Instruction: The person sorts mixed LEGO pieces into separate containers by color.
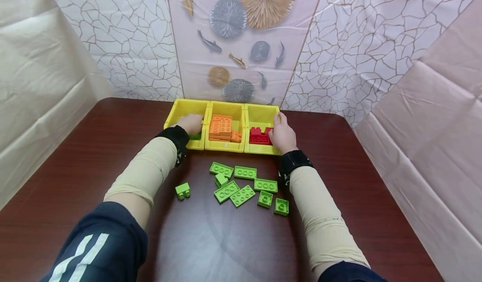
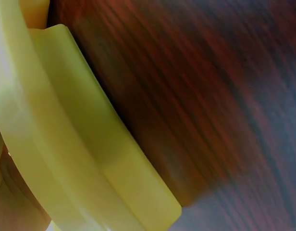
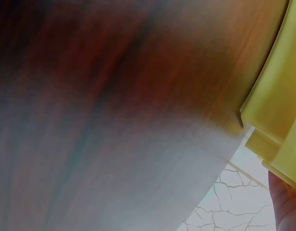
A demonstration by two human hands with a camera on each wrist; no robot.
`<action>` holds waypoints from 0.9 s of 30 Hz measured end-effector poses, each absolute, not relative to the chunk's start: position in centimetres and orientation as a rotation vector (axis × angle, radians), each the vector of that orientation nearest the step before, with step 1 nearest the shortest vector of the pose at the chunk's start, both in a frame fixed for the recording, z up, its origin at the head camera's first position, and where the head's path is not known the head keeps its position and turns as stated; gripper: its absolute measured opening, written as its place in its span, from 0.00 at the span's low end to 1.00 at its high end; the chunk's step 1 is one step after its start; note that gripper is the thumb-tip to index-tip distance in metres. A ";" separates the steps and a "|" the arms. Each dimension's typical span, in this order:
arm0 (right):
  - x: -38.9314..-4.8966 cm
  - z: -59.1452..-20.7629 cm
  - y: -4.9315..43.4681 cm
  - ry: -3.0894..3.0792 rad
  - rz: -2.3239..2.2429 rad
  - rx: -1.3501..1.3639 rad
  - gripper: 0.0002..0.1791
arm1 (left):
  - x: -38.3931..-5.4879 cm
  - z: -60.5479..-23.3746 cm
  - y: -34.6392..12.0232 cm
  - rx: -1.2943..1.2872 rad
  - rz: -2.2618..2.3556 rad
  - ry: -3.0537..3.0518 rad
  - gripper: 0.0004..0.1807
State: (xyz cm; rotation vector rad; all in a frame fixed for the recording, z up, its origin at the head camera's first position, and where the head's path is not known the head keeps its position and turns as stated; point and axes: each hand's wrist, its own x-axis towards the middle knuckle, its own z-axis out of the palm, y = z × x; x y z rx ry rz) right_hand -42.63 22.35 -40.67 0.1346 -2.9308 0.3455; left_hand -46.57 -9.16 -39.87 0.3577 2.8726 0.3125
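Three yellow bins (image 1: 224, 147) stand joined side by side at the back of the table. My left hand (image 1: 191, 124) reaches down into the left bin, over a bit of green (image 1: 196, 136); its fingertips are hidden, and I cannot tell whether they hold anything. At the other end, my right hand (image 1: 284, 136) grips the side wall of the right bin (image 1: 261, 111), thumb inside near the red bricks (image 1: 259, 135) and fingers over the rim. Orange bricks (image 1: 221, 126) fill part of the middle bin. Both wrist views show mostly yellow bin wall (image 2: 85, 115) and table.
Several green bricks (image 1: 242, 196) lie loose on the dark wooden table (image 1: 226, 248) in front of the bins. One green brick (image 1: 183, 190) sits apart to the left. A patterned cloth (image 1: 241, 43) hangs behind the table, with plain cloth at both sides.
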 end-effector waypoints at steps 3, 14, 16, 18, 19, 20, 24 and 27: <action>-42.6 -40.8 22.1 -2.927 0.343 0.151 0.34 | -45.9 -39.7 -9.6 0.408 0.328 2.859 0.22; -42.9 -40.7 22.7 -2.900 0.368 0.177 0.33 | -42.4 -37.3 -10.3 0.587 0.269 2.988 0.22; -43.0 -40.6 22.8 -2.900 0.372 0.166 0.33 | -41.0 -36.8 -10.5 0.616 0.242 3.048 0.21; -43.1 -40.5 22.8 -2.908 0.375 0.155 0.34 | -39.6 -36.4 -10.9 0.647 0.218 3.108 0.19; -43.1 -40.4 22.8 -2.914 0.381 0.156 0.34 | -38.9 -36.2 -11.1 0.666 0.212 3.133 0.18; -43.1 -40.4 22.8 -2.921 0.382 0.157 0.34 | -38.1 -36.0 -11.4 0.676 0.218 3.152 0.18; -43.0 -40.4 22.4 -2.936 0.391 0.171 0.34 | -35.7 -35.9 -12.1 0.786 0.247 3.185 0.16; -42.9 -40.5 22.2 -2.942 0.389 0.174 0.34 | -34.3 -36.0 -11.9 0.954 0.296 3.142 0.16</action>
